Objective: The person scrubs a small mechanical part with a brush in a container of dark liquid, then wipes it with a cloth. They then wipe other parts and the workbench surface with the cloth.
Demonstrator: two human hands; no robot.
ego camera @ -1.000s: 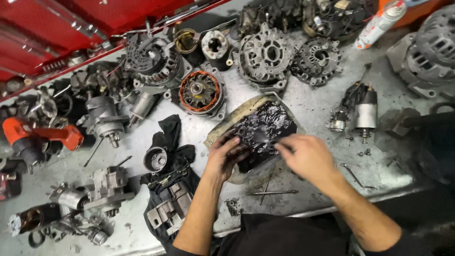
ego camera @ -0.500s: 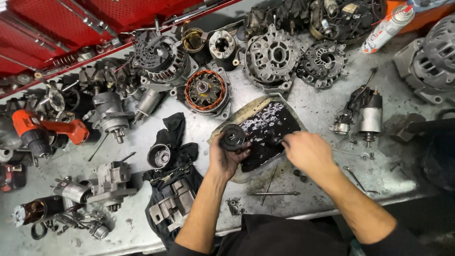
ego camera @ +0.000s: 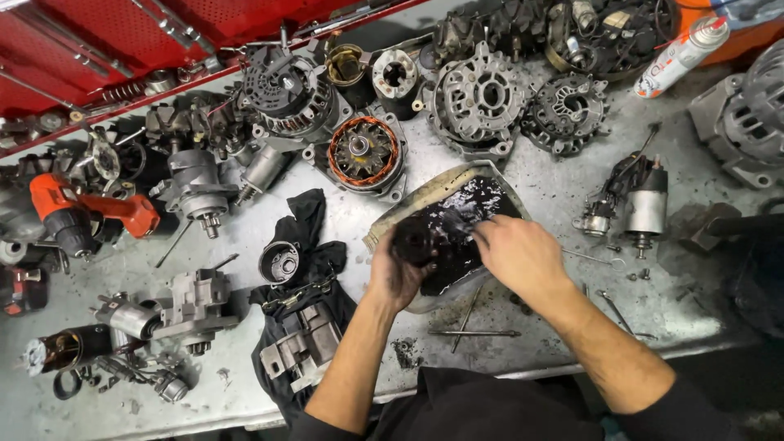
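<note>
A metal pan filled with black oily liquid sits at the middle of the bench. Over its left side my left hand grips a round dark greasy part. My right hand is over the pan just right of that part, fingers bent toward it. Whatever those fingertips hold is hidden by the hand. Both hands are smeared with grease.
Alternator housings, a copper-wound stator and starter motors crowd the far side. A black rag with metal parts lies left of the pan. An orange drill lies far left, long bolts near the front edge, a spray can at top right.
My left hand lifted the round part out of the liquid and holds it over the pan's left side. My right hand moved left, closer to it.
</note>
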